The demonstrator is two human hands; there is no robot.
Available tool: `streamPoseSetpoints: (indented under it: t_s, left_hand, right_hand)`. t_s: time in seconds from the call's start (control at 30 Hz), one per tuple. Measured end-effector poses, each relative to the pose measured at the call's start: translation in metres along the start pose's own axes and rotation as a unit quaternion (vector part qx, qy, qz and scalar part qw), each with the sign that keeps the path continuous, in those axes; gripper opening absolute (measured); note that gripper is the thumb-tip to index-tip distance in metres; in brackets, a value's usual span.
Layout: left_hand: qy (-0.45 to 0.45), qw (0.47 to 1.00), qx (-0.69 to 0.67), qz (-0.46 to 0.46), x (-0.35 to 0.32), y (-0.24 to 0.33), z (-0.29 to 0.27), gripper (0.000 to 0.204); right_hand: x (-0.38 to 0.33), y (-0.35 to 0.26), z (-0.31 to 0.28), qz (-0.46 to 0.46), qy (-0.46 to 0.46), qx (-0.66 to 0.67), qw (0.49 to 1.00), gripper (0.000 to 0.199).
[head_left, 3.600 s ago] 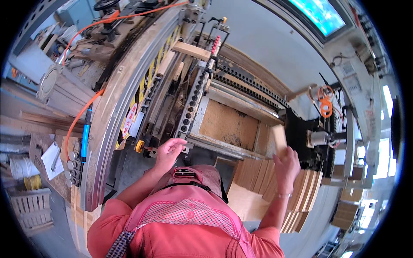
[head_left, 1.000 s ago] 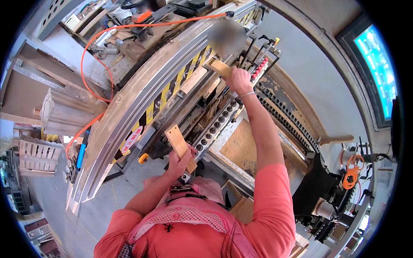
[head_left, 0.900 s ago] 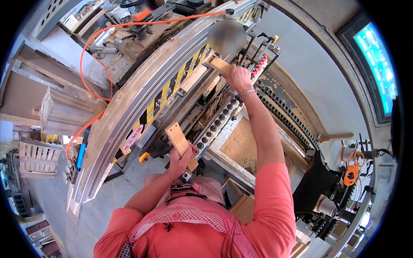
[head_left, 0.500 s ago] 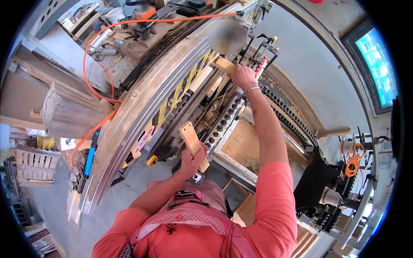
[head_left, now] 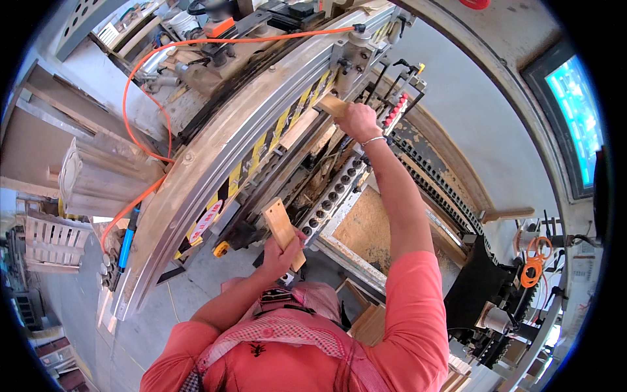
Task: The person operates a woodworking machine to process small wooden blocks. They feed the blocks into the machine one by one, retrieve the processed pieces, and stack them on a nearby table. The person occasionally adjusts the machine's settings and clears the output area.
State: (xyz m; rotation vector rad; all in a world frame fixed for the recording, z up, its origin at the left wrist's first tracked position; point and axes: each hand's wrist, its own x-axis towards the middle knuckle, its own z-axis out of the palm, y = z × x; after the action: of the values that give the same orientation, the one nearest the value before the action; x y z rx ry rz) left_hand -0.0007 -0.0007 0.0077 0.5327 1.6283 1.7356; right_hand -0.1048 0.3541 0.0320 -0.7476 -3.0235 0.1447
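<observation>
Pale wood fills my left hand (head_left: 281,257), the fingers wrapped about the lower part of a drilled wood block (head_left: 279,224) that tilts up in front of my apron (head_left: 304,326), two small dark holes showing near its upper end. Farther out, my right hand (head_left: 360,122) closes on the near end of a second wood block (head_left: 331,104), held over the far part of the machine; I cannot tell whether it rests on anything. Holes are done on the left block, while any on the second are too small or hidden to make out; with my grip on both, neither looks finished with. Beside the second block, a wood strip (head_left: 299,129) lies along the yellow-and-black striped tape (head_left: 258,157). Nearer me runs a row of round black fittings (head_left: 333,196), then a sawdust-covered panel (head_left: 360,225). An orange hose (head_left: 125,98) loops at left; a lit screen (head_left: 575,124) hangs at right.
</observation>
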Motion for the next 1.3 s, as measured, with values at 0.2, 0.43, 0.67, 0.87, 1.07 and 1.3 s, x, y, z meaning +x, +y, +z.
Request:
streamPoseSetpoints:
  t_s: [0.2,0.43,0.67,0.87,1.07,1.3]
  left_hand:
    - [-0.004,1.000,0.002,0.023,0.003,-0.008,-0.003,0.013]
    - [0.007,0.999,-0.018,0.025,0.003,-0.010,-0.003,0.012]
    - [-0.003,1.000,-0.006,0.031,0.003,-0.005,-0.003,0.012]
    - [0.012,0.999,-0.025,0.043,0.003,-0.005,-0.002,0.012]
    - [0.023,0.998,-0.048,0.041,0.002,-0.006,-0.001,0.012]
    - [0.020,0.999,-0.008,0.032,0.002,0.000,0.000,0.014]
  right_hand:
    - [0.000,-0.009,-0.005,0.013,0.011,0.010,1.000,0.043]
    - [0.000,-0.012,-0.001,0.046,0.014,0.023,0.999,0.047]
    - [0.007,-0.015,-0.007,0.023,-0.022,-0.033,0.999,0.025]
    - [0.008,-0.017,-0.010,0.021,-0.028,-0.024,0.999,0.027]
    - [0.007,-0.021,-0.012,0.044,-0.021,-0.024,0.999,0.020]
    - [0.005,-0.022,-0.013,0.043,-0.022,-0.021,0.999,0.022]
